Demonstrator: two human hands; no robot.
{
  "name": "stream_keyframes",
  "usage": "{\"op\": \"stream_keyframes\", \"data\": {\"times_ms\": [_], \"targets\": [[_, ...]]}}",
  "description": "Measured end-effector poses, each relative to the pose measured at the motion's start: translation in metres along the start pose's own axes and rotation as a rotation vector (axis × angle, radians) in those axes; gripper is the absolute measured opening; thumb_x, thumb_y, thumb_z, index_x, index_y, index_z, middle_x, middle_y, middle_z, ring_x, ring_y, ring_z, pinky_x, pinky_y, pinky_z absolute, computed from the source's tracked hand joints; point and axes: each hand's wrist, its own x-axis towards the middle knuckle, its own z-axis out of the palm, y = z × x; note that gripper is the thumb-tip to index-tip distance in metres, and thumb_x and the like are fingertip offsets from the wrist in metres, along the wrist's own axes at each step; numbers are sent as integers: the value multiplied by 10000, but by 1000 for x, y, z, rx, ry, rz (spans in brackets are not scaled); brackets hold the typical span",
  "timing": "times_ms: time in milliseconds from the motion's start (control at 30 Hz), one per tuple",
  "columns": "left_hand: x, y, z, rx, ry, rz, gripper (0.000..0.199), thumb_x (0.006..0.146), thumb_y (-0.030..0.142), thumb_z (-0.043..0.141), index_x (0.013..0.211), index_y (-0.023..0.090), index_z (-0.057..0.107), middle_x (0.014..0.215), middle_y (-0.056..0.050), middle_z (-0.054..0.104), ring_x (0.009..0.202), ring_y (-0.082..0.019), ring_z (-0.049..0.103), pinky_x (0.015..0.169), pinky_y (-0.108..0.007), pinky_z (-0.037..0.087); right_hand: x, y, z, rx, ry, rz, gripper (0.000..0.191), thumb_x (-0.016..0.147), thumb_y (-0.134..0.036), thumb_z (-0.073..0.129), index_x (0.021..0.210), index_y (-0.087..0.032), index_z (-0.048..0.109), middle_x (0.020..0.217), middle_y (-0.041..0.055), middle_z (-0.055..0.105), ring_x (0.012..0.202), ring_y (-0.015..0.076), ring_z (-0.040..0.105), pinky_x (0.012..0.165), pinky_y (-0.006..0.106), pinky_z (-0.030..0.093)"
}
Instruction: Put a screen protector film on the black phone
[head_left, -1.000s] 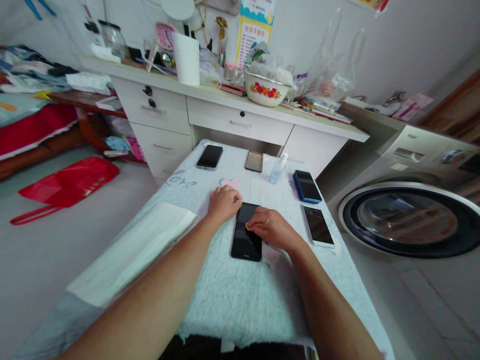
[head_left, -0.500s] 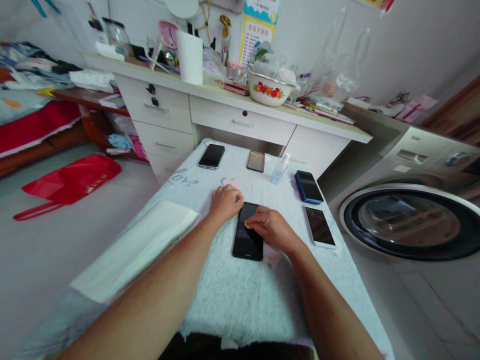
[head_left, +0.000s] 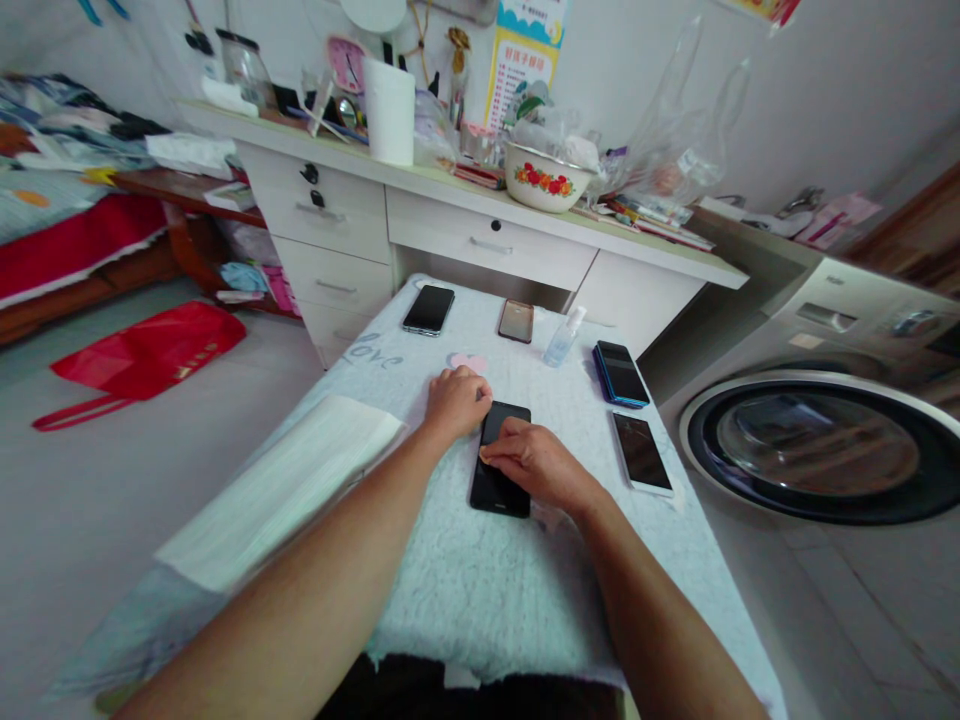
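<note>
A black smartphone (head_left: pixel 501 492) lies face up on the cloth-covered table (head_left: pixel 450 590). My left hand (head_left: pixel 457 402) is closed, its thumb and fingertips at the phone's upper left corner. Over the middle of the screen, my right hand (head_left: pixel 541 462) has its fingers pinched together with the tips against the glass. A small tan spot shows at those fingertips; whether it is a held thing or a fingertip I cannot tell. My right hand covers part of the screen.
Around the table lie another dark phone (head_left: pixel 429 309), a phone case (head_left: pixel 517 321), a clear spray bottle (head_left: pixel 564 338), a blue-edged phone (head_left: pixel 621 374), a white-framed phone (head_left: pixel 642 454) and a folded pale cloth (head_left: pixel 285 490). A washing machine (head_left: pixel 840 320) stands at the right.
The fingertips of my right hand have moved slightly left and down across the screen. My left hand stays at the phone's corner. The whole view has shifted a little.
</note>
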Motion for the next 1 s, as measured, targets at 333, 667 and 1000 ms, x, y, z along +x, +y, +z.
{"op": "stream_keyframes", "data": {"times_ms": [333, 667, 1000], "targets": [[1, -1, 1, -37, 17, -9, 174, 771, 287, 528, 786, 267, 700, 1023, -23, 637, 979, -245, 523, 845, -387, 393, -3, -18, 0, -9, -54, 9, 205, 914, -207, 511, 926, -223, 715, 794, 12, 558, 714, 105, 510, 649, 218, 382], [-2, 2, -6, 28, -17, -48, 196, 783, 296, 514, 804, 246, 703, 1019, -52, 624, 985, -245, 520, 837, -378, 406, -15, -21, 3, 57, -31, 29, 202, 916, -233, 523, 931, -224, 723, 792, 17, 574, 726, 107, 545, 670, 220, 416], [-1, -1, -3, 48, -21, -28, 235, 794, 340, 501, 781, 252, 719, 1008, -54, 621, 951, -243, 511, 816, -375, 407, -20, -23, -1, -14, -81, 56, 159, 866, -191, 582, 990, -230, 674, 873, 9, 547, 765, 109, 536, 716, 220, 421]]}}
